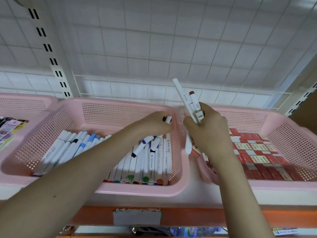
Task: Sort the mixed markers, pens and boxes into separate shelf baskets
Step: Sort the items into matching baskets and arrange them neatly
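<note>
A pink middle basket (120,107) on the shelf holds several white markers (151,162) lying side by side. Above its back right corner my left hand (154,123) grips one white marker with a dark cap (167,119). My right hand (208,133) holds a bundle of white markers (187,103) upright between the middle basket and the right pink basket (291,133). One marker in the bundle has a brown cap. The right basket is filled with red and white small boxes (257,152).
A third pink basket (22,102) at the left holds packaged items. A white wire grid backs the shelf, with slotted uprights at both sides. An orange shelf edge with a blank label strip (137,217) runs below the baskets.
</note>
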Demonstrator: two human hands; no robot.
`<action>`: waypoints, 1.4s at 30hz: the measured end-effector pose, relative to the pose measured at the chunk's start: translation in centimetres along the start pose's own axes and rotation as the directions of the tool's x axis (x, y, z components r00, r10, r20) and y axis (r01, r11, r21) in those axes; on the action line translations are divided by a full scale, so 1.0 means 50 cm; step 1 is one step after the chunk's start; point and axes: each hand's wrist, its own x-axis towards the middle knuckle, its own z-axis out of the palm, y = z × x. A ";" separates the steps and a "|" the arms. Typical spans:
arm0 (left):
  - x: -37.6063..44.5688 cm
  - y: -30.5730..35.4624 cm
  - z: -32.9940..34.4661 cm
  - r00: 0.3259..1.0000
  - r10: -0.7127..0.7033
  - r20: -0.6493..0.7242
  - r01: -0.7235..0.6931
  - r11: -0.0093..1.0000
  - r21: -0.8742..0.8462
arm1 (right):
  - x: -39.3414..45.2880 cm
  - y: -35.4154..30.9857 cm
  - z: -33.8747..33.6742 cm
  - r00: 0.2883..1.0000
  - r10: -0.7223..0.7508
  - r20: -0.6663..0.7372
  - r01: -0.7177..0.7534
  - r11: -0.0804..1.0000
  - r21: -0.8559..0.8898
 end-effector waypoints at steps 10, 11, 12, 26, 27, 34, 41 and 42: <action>-0.032 -0.035 -0.027 0.965 -0.058 -0.255 0.033 0.994 -0.102 | 0.008 -0.009 0.005 1.000 0.017 0.026 -0.017 1.000 -0.021; -0.037 -0.039 -0.025 0.954 -0.072 -0.291 0.037 0.992 -0.124 | 0.008 -0.012 0.010 0.999 0.018 0.038 -0.017 1.000 -0.017; -0.043 -0.040 -0.019 0.952 -0.057 -0.301 0.021 0.992 -0.123 | 0.009 -0.015 0.015 0.999 0.017 0.050 -0.016 1.000 -0.015; -0.073 -0.032 0.020 0.998 0.031 0.047 -0.051 0.851 0.523 | 0.007 -0.029 0.025 0.998 0.021 0.058 -0.019 0.999 -0.046; -0.072 -0.030 0.015 0.998 0.007 0.057 -0.034 0.874 0.485 | 0.006 -0.030 0.026 0.998 0.022 0.058 -0.019 0.999 -0.043; -0.079 -0.044 -0.018 0.946 0.087 -0.312 -0.005 0.967 0.254 | 0.003 -0.044 0.039 0.997 0.031 0.075 -0.029 0.999 -0.023; -0.076 -0.087 -0.013 0.982 0.143 -0.128 -0.045 0.820 0.570 | -0.005 -0.065 0.057 0.998 0.024 0.063 -0.023 1.000 -0.017; -0.078 -0.092 -0.018 0.984 0.145 -0.108 -0.058 0.818 0.572 | -0.007 -0.067 0.058 0.998 0.026 0.062 -0.024 0.999 -0.021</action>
